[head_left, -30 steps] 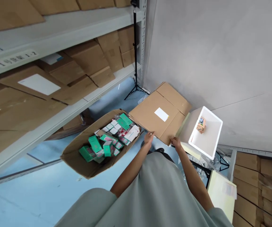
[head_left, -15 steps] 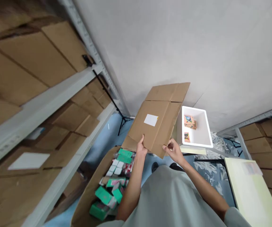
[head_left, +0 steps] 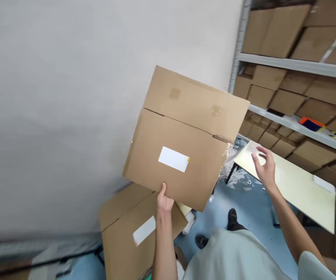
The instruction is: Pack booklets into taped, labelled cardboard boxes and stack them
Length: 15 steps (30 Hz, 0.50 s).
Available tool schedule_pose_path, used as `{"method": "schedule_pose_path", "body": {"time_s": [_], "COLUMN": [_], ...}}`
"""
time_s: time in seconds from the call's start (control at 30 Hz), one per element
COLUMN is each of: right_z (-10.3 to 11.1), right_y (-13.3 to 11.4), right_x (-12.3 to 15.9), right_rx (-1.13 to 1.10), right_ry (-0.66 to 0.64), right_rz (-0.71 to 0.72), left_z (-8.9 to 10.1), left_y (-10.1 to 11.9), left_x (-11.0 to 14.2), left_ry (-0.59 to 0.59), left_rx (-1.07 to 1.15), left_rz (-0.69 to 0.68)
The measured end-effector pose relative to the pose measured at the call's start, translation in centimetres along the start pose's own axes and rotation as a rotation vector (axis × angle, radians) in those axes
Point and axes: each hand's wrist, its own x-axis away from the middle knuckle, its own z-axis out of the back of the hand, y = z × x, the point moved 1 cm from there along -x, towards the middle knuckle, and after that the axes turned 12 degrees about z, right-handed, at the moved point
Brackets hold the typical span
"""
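My left hand [head_left: 165,202] grips the lower edge of a flattened cardboard box [head_left: 147,151], thumb on the front face. The box is held up tilted, with a white label [head_left: 174,158] on its main panel and clear tape along its right edge. My right hand [head_left: 265,167] is off the cardboard, above the far end of a pale table, fingers curved and apart with nothing between them. Below and behind my left forearm stands another piece of cardboard [head_left: 121,249], also with a white label [head_left: 144,230]. The held box hides what lies behind it.
A long pale table [head_left: 296,190] stands at the right, with a small white object [head_left: 323,184] near its end. Behind it, grey shelving [head_left: 296,64] is packed with cartons. Crumpled clear plastic [head_left: 235,175] lies on the blue floor. A plain wall [head_left: 69,97] rises at the left.
The view has swung right. My right hand has let go of the cardboard and moved right; my left hand still holds cardboard, now raised. The white bin is no longer visible.
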Motion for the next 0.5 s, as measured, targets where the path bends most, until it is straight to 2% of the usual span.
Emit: {"method": "schedule_pose_path", "body": {"time_s": [0.1, 0.27, 0.4, 0.5], "right_z": [8.0, 20.0, 27.8, 32.7], "right_y": [4.9, 16.0, 24.9, 29.9], "right_x": [-1.5, -0.3, 1.9, 4.2], "right_rx": [0.18, 0.368, 0.328, 0.268], "right_ry": [0.148, 0.303, 0.371, 0.402], "right_rz": [-0.003, -0.127, -0.359, -0.546], "left_z": [-6.7, -16.4, -23.5, -29.4], "left_y": [-4.3, -11.9, -19.3, -25.3], "left_x": [-1.2, -2.4, -2.8, -3.0], "left_ry": [-0.044, -0.143, -0.258, -0.384], "left_rx": [-0.17, -0.493, -0.821, -1.085], "left_rz": [0.094, 0.085, 0.176, 0.203]}}
